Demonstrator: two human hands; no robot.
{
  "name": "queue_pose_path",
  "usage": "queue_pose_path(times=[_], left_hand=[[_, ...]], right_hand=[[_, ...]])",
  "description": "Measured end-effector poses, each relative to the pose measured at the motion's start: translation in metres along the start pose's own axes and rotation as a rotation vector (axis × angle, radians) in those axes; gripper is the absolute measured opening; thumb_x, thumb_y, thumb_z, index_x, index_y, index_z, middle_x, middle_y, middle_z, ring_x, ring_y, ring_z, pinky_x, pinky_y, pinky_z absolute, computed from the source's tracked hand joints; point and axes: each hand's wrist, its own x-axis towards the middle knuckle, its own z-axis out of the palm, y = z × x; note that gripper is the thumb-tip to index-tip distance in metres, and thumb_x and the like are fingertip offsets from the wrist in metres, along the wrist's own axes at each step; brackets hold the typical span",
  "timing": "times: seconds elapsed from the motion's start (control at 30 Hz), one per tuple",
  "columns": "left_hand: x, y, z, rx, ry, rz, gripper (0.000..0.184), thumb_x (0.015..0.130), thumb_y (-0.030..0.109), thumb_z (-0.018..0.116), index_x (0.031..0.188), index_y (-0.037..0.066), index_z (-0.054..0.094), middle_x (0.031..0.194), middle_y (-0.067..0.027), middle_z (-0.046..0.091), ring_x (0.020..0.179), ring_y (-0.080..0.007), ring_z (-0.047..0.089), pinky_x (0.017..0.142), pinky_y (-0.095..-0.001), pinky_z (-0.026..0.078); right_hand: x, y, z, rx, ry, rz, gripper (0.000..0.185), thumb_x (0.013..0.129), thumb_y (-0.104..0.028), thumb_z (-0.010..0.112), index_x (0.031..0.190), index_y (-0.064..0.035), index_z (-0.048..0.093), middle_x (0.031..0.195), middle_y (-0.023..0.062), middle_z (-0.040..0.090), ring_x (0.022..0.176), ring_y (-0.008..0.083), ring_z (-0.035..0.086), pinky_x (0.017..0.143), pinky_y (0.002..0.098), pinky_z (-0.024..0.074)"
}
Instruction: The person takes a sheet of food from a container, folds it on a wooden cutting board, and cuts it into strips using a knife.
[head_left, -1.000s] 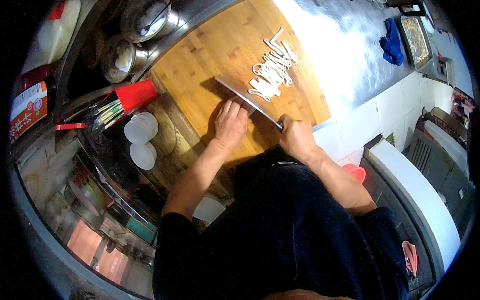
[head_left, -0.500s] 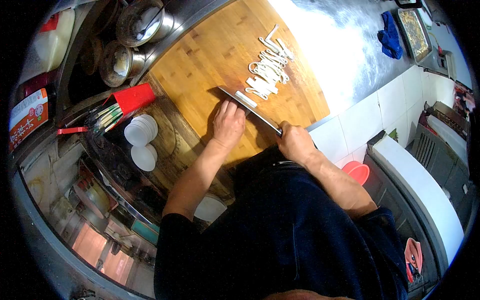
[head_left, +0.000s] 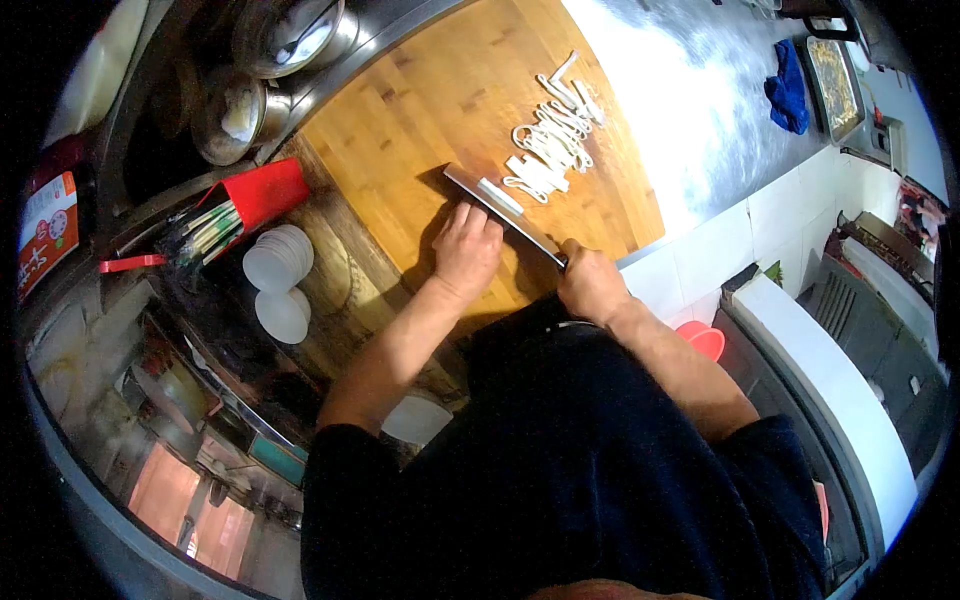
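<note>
My right hand is closed round the handle of a cleaver, whose blade slants up and left over the wooden board. Against the near side of the blade, my left hand has its fingers curled together; what they press on is hidden beneath them. A short pale strip lies along the blade's far side. Beyond it, a loose pile of white strips rests on the board.
A red holder with sticks and stacked white discs are on the left. Metal pots stand at the upper left. A blue cloth and a tray lie at the upper right.
Since one second ago, a pale strip has appeared on the cleaver's far side. The blade's tip has shifted slightly right, and both hands stay near the same place.
</note>
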Motion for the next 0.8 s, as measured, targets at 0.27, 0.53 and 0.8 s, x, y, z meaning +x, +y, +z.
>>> queue_pose_path(times=[0.27, 0.53, 0.8], left_hand=[[-0.006, 0.004, 0.0, 0.01, -0.086, -0.074, 0.013, 0.089, 0.011, 0.065, 0.084, 0.001, 0.07, 0.107, -0.0169, 0.064, 0.104, -0.0346, 0.062, 0.091, -0.046, 0.057], [0.001, 0.007, -0.013, -0.105, 0.098, -0.043, 0.023, 0.093, 0.006, 0.072, 0.113, -0.004, 0.072, 0.123, -0.0213, 0.065, 0.125, -0.0408, 0.061, 0.109, -0.0473, 0.053], [-0.011, 0.002, -0.004, -0.027, -0.06, -0.064, 0.013, 0.089, 0.005, 0.068, 0.097, -0.005, 0.072, 0.12, -0.0218, 0.066, 0.116, -0.0399, 0.063, 0.101, -0.047, 0.057]], right_hand=[[0.036, -0.032, 0.003, -0.026, 0.11, -0.086, 0.03, 0.09, -0.012, 0.07, 0.117, -0.0006, 0.066, 0.099, 0.0295, 0.076, 0.097, 0.0477, 0.075, 0.087, 0.0561, 0.0604], [0.016, -0.008, -0.017, 0.102, 0.434, -0.164, 0.02, 0.094, -0.015, 0.072, 0.106, 0.0004, 0.07, 0.09, 0.033, 0.073, 0.085, 0.05, 0.074, 0.078, 0.057, 0.059], [-0.02, 0.011, 0.004, 0.024, 0.262, -0.218, 0.018, 0.093, -0.012, 0.071, 0.103, 0.0025, 0.067, 0.083, 0.0324, 0.072, 0.082, 0.0505, 0.074, 0.077, 0.0563, 0.06]])
